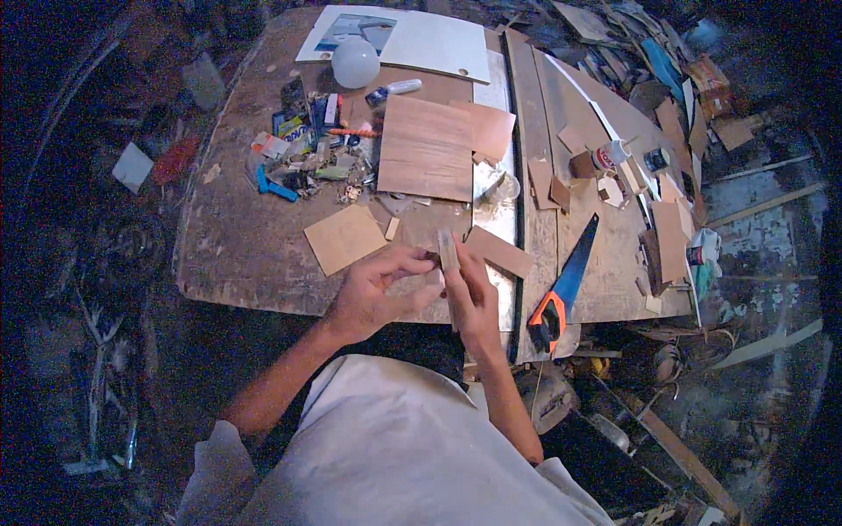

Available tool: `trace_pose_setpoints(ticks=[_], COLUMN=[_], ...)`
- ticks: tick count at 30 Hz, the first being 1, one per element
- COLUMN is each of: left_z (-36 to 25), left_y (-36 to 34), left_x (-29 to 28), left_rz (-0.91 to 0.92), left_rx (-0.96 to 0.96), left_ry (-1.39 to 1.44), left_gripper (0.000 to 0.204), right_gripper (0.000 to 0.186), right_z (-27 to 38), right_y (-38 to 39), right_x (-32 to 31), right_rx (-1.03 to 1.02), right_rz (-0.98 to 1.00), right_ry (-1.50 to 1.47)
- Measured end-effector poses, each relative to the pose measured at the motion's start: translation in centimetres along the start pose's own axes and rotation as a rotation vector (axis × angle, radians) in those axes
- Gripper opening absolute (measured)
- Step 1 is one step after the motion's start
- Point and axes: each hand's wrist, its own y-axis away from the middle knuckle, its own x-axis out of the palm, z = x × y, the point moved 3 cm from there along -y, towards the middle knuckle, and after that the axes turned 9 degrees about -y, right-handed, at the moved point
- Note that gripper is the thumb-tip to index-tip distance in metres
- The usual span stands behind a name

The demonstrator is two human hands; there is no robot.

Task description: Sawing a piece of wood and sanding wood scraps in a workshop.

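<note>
At the near edge of the workbench, my right hand (476, 305) is closed round a small, narrow, pale strip (448, 251), probably wood, held on end. My left hand (373, 296) is beside it with curled fingers, its fingertips meeting the strip's left side. Whether those fingertips pinch something small of their own is hidden. Just beyond my left hand lies a square of light brown board (346, 239), with a small pale wood block (392, 229) at its corner. A reddish-brown piece of board (500, 252) lies beyond and right of my right hand.
A handsaw (570, 285) with an orange and black handle lies to the right. Small parts and tools (329, 162) are heaped at left, beside a large wood panel (425, 147). A white globe (355, 62) stands farther back. The workbench (237, 263) has a metal strip (496, 197) across it.
</note>
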Motion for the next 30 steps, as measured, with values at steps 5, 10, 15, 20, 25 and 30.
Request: trace_pose_setpoints(ticks=[5, 10, 15, 20, 25, 30], left_z=[0.1, 0.6, 0.0, 0.5, 0.7, 0.7], left_y=[-0.3, -0.8, -1.2, -1.4, -1.1, -1.8], left_x=[-0.6, 0.2, 1.2, 0.7, 1.7, 1.1], left_rz=[0.022, -0.009, -0.017, -0.067, -0.065, -0.083], left_rx=[-0.026, -0.023, -0.110, -0.249, -0.100, -0.329], left_ry=[0.018, 0.109, 0.114, 0.158, 0.101, 0.078], left_gripper=[0.042, 0.042, 0.041, 0.039, 0.037, 0.036], right_gripper=[0.054, 0.054, 0.053, 0.054, 0.055, 0.053], right_z=[2.0, 1.1, 0.3, 2.2, -0.7, 1.5], right_y=[1.6, 1.2, 0.2, 2.1, -0.2, 1.3], right_x=[0.7, 0.5, -0.5, 0.8, -1.0, 0.2], right_rx=[-0.326, -0.144, -0.145, -0.261, -0.028, -0.196], right_rz=[0.066, -0.013, -0.069, -0.019, -0.102, -0.063], right_ry=[0.222, 0.064, 0.044, 0.152, -0.009, 0.108])
